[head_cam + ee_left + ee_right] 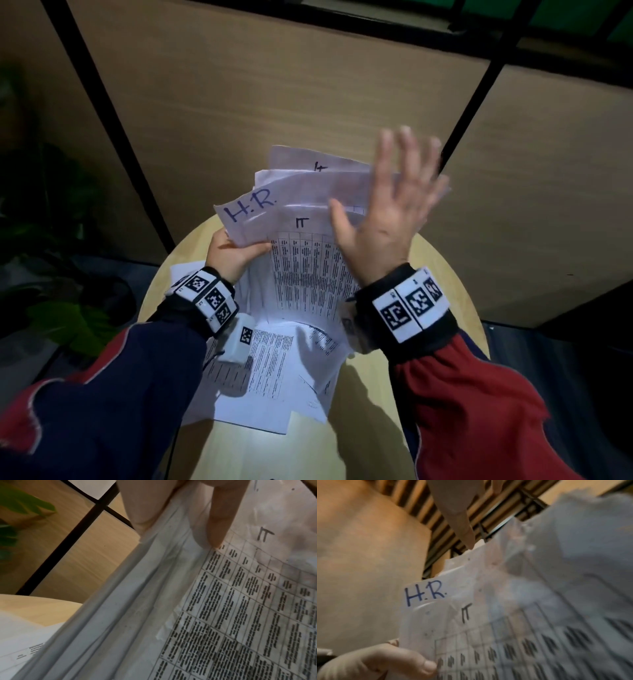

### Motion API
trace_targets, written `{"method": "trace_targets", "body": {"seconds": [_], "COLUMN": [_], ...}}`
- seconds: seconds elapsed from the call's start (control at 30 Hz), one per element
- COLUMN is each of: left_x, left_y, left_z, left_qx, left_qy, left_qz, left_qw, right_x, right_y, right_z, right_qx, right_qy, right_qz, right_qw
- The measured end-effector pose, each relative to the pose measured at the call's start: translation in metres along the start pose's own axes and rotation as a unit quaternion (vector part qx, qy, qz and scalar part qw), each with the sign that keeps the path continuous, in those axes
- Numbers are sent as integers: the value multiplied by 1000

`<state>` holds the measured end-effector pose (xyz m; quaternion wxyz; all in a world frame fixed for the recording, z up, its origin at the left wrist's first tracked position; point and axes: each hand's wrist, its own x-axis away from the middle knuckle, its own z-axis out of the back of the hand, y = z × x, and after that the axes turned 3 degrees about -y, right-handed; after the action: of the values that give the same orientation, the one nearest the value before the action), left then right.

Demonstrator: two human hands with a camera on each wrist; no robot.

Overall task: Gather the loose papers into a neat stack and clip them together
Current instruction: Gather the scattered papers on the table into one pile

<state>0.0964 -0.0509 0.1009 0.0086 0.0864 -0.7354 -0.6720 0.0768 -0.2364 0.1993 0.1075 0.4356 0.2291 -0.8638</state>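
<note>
My left hand (236,255) grips a fanned bundle of papers (308,253) by its left edge, holding it upright above the round table (442,377). The front sheet carries a printed grid marked "IT" (265,535); behind it a sheet reads "H.R." (424,595). My right hand (387,205) is spread flat with straight fingers in front of the bundle's upper right part, blurred. In the left wrist view my thumb (221,520) presses on the front sheet. More printed sheets (270,370) lie loose on the table under the bundle. No clip is in view.
Beige wall panels (274,96) with black strips stand behind the table. Green plant leaves (68,322) sit at the lower left beside the table. Bare tabletop shows to the right and front of the loose sheets.
</note>
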Motion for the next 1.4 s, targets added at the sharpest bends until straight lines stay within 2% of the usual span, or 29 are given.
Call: {"method": "trace_targets", "body": {"seconds": [0.1,0.17,0.23,0.33,0.37,0.43,0.47,0.5,0.53,0.57,0.6,0.63,0.7,0.77,0.9,0.97,1.03,1.1,1.13,1.2,1.27,1.33,1.4], "left_x": [1,1,2,0,0,0,1,3,4,6,7,7,6,4,5,7,11,17,20,23,28,27,22], "left_y": [-2,-3,-3,-4,-4,-2,0,3,5,8,10,13,16,19,26,29,30,21,10,-14,-34,-46,-44], "left_z": [4,6,6,7,7,10,13,15,16,15,14,11,4,-3,-16,-17,-16,-11,-7,-1,2,4,6], "left_qx": [10,18,15,3,4,15,21,24,27,33,38,43,38,23,18,26,61,68,62,79,62,40,-16], "left_qy": [0,-1,-6,-5,4,17,16,13,6,-3,-16,-31,-55,-41,52,82,98,83,69,39,9,0,8], "left_qz": [-3,-10,-11,-2,1,-3,-6,-9,-8,-3,2,4,2,1,-16,-34,-46,-44,-25,59,131,157,157], "left_qw": [1000,1000,1000,1000,1000,1000,1000,1000,1000,999,999,999,998,999,998,996,992,993,995,994,989,987,987], "right_x": [-5,3,11,18,21,31,36,40,44,48,51,53,56,61,68,67,67,72,77,92,108,117,117], "right_y": [-16,-20,-19,-11,-4,17,29,41,51,61,68,72,75,70,66,63,60,59,59,60,64,68,71], "right_z": [-9,-16,-21,-26,-26,-22,-20,-18,-19,-23,-27,-30,-39,-44,-54,-52,-49,-49,-50,-54,-63,-71,-74], "right_qx": [59,99,104,97,96,40,-31,-139,-261,-364,-425,-432,-391,-396,-391,-407,-427,-415,-394,-346,-309,-273,-262], "right_qy": [-135,-253,-289,-270,-237,-100,-39,-19,-39,-86,-143,-188,-226,-228,-155,-116,-89,-85,-103,-162,-228,-269,-277], "right_qz": [50,56,66,67,45,-59,-133,-218,-301,-368,-401,-417,-426,-434,-449,-452,-449,-452,-466,-494,-493,-482,-475], "right_qw": [988,961,950,956,966,992,990,966,916,851,799,777,784,776,789,785,780,785,786,781,781,788,793]}}
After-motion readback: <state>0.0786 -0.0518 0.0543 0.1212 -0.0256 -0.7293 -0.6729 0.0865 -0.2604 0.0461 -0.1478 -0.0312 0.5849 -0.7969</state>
